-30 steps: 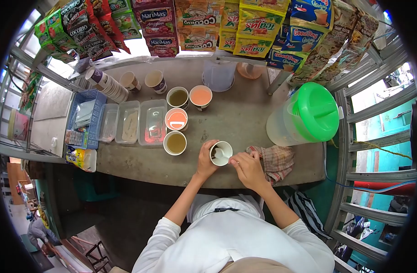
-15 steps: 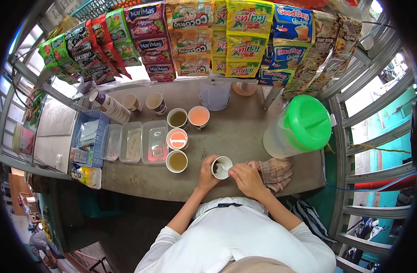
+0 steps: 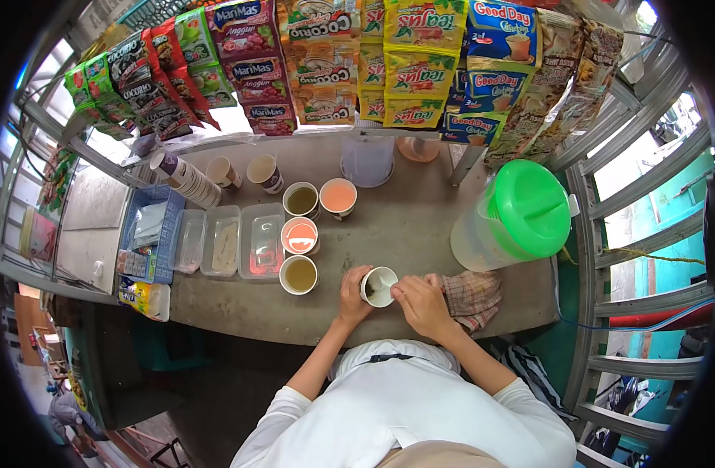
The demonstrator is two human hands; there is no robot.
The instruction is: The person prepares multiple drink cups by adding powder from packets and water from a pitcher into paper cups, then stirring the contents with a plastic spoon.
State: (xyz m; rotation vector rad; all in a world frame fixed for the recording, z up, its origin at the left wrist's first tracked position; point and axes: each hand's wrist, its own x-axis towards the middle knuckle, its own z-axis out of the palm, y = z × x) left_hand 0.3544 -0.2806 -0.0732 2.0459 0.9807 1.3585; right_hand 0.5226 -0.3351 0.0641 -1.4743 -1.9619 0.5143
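Observation:
My left hand (image 3: 356, 298) is wrapped round the side of a white paper cup (image 3: 380, 302), which stands at the counter's front edge. Inside the cup a little dark stuff shows at the bottom. Fingers pinched at the cup's right rim, my right hand (image 3: 421, 303) grips what looks like a pale spoon (image 3: 382, 278) dipping into the cup; its handle is mostly hidden. A checked cloth (image 3: 473, 296) lies beside my right hand. To the left stand cups of drink: a yellowish one (image 3: 299, 275), an orange one with a pale patch (image 3: 300, 235), a greenish one (image 3: 301, 200) and another orange one (image 3: 339, 196).
A green-lidded jug (image 3: 521, 218) stands at the right. Clear plastic containers (image 3: 221, 242), a blue basket (image 3: 170, 234) and stacked paper cups (image 3: 186, 179) are at the left. Drink sachets (image 3: 424, 70) hang across the back above a translucent tub (image 3: 368, 162).
The pale spoon shape inside the cup has shifted, and my right hand has moved very slightly left. My left hand still holds the cup in place. The view has shifted a little.

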